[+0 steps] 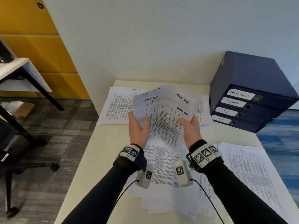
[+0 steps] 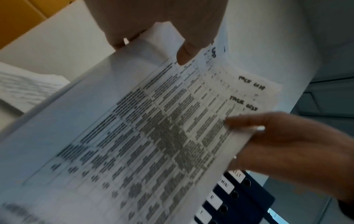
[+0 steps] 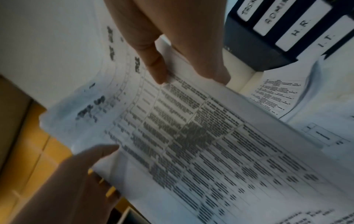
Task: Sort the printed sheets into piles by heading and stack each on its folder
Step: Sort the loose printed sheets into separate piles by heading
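I hold a bundle of printed sheets (image 1: 163, 110) headed "TASK LIST" up above the white table (image 1: 103, 151), bowed between both hands. My left hand (image 1: 139, 125) grips its left edge, thumb (image 2: 186, 54) on top. My right hand (image 1: 189, 125) pinches the right edge, thumb (image 3: 156, 66) on the print. The sheets (image 2: 153, 136) fill both wrist views (image 3: 191, 136). A stack of dark blue folders (image 1: 247, 102) labelled TASK LIST, ADMIN, HR and IT lies at the back right.
An HR pile (image 1: 118, 105) lies at the back left and an IT pile (image 1: 247, 172) at the right. More sheets (image 1: 163, 167) are spread under my wrists. The wall stands close behind. An office chair (image 1: 19, 156) and another desk (image 1: 24, 73) are left.
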Motion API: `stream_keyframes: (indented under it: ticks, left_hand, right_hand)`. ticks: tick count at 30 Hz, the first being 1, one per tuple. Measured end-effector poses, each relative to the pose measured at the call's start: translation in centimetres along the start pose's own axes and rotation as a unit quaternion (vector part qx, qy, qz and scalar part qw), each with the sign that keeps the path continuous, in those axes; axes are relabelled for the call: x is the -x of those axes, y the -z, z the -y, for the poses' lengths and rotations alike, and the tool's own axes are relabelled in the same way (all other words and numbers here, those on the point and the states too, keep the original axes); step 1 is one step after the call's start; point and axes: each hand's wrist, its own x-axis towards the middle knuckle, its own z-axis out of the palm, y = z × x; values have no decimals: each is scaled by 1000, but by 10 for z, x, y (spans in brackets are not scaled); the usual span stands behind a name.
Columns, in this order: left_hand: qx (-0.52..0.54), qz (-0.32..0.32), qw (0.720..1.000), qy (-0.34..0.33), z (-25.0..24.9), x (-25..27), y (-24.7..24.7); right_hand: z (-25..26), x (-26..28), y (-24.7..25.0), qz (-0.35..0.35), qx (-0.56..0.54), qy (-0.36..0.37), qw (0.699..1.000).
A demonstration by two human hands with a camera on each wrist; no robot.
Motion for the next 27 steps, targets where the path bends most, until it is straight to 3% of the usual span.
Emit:
stream_keyframes:
  ticks: [6, 13, 17, 22, 24, 27]
  left_hand:
    - [-21, -4, 999, 44, 31, 2, -9]
    - [-41, 15, 991, 128, 63, -3, -16]
    - [-95, 28, 987, 123, 76, -7, -21]
    - [-133, 40, 981, 138, 59, -17, -45]
    - [-161, 73, 973, 149, 57, -19, -53]
    - [-201, 168, 936, 235, 69, -17, -50]
  right_hand:
    - [-25, -10, -12, -82, 33, 20, 996]
    - [-63, -17, -11, -69, 96, -51, 992]
    - [-74, -19, -5, -69, 205, -78, 973]
    - [-53, -31, 20, -107, 241, -66, 962]
    - [-51, -36, 37, -110, 270, -82, 953]
    - [-63, -41, 56, -69, 334, -125, 932]
